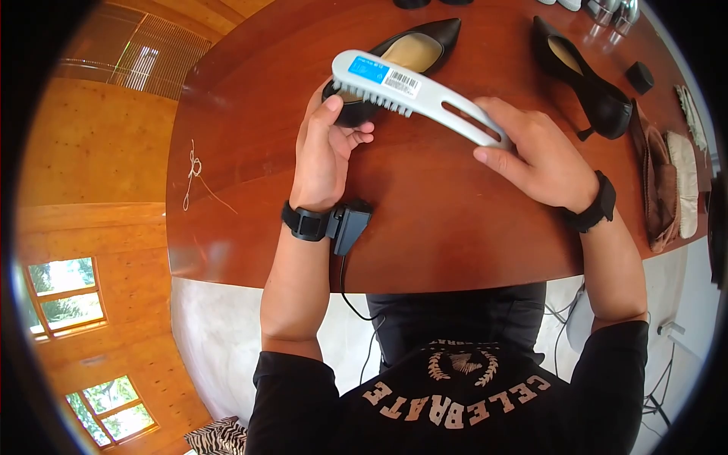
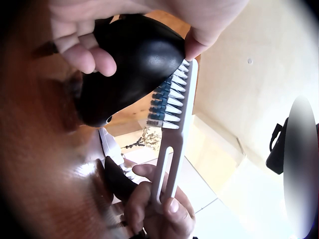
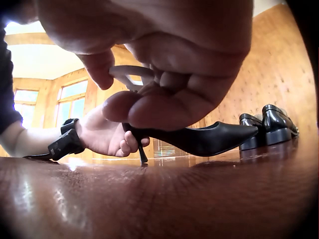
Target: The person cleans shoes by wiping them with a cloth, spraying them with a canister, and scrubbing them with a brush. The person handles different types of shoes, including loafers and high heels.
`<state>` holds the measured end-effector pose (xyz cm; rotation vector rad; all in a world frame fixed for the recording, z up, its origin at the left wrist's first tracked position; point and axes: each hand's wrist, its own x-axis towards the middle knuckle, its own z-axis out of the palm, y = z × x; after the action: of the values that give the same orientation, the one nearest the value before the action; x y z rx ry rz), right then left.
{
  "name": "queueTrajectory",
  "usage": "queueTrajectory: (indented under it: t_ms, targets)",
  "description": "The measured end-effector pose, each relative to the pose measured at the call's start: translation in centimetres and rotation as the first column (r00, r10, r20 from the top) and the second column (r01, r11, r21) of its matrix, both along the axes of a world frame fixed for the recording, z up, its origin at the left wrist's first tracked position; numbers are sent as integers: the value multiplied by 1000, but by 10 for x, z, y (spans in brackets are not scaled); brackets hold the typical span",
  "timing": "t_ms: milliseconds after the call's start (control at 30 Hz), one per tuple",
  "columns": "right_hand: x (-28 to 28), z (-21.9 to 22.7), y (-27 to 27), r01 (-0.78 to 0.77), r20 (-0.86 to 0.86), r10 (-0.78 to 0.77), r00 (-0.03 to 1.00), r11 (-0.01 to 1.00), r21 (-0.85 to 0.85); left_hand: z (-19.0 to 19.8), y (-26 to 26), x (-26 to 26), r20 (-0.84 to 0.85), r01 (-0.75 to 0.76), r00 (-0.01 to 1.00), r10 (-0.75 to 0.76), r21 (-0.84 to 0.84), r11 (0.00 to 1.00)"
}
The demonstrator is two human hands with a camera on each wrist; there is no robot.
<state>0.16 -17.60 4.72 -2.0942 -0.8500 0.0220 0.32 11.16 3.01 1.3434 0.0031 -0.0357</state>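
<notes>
From my remote seat I count two bare hands, one left hand (image 1: 322, 155) and one right hand (image 1: 542, 153); one pale grey plastic brush with a slotted handle (image 1: 425, 97); two black, pointed-toe, high-heeled shoes (image 1: 603, 95); two glossy black, low-heeled shoes (image 3: 274, 122); two black wrist straps (image 1: 307, 225); one thin, pale, knotted string (image 1: 196, 165); one reddish-brown wooden counter (image 1: 440, 212)

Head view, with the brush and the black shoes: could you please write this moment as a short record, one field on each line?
left hand: grips the heel end of the nearer pump
right hand: holds the brush by its slotted handle
brush position: over the pump's heel end, bristles toward it; firm contact unclear
other pump: on the table, beyond the right hand
string: on the table's left side
</notes>
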Motion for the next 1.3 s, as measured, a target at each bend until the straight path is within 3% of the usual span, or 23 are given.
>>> queueTrajectory:
  t_ms: [100, 233, 367, 467, 633, 1300]
  targets:
    - [3, -4, -1, 137, 48, -138, 989, 990, 19, 0, 1, 2, 12, 21, 1000, -22, 37, 999]
    - [9, -5, -5, 374, -93, -369, 925, 927, 36, 1, 5, 3, 23, 90, 996, -92, 67, 994]
    - [18, -11, -11, 509, -89, -505, 858, 860, 30, 4, -2, 1, 51, 32, 998, -39, 140, 990]
    - [18, -10, -13, 513, -91, -518, 851, 855, -69, 2, 2, 2, 35, 62, 997, -67, 114, 992]
    - [13, -7, -8, 476, -73, -481, 873, 876, -79, 2, 2, 4, 25, 77, 997, -78, 34, 996]
    - [11, -8, -9, 397, -15, -401, 916, 910, -120, 1, 5, 5, 1, 94, 996, -94, 32, 995]
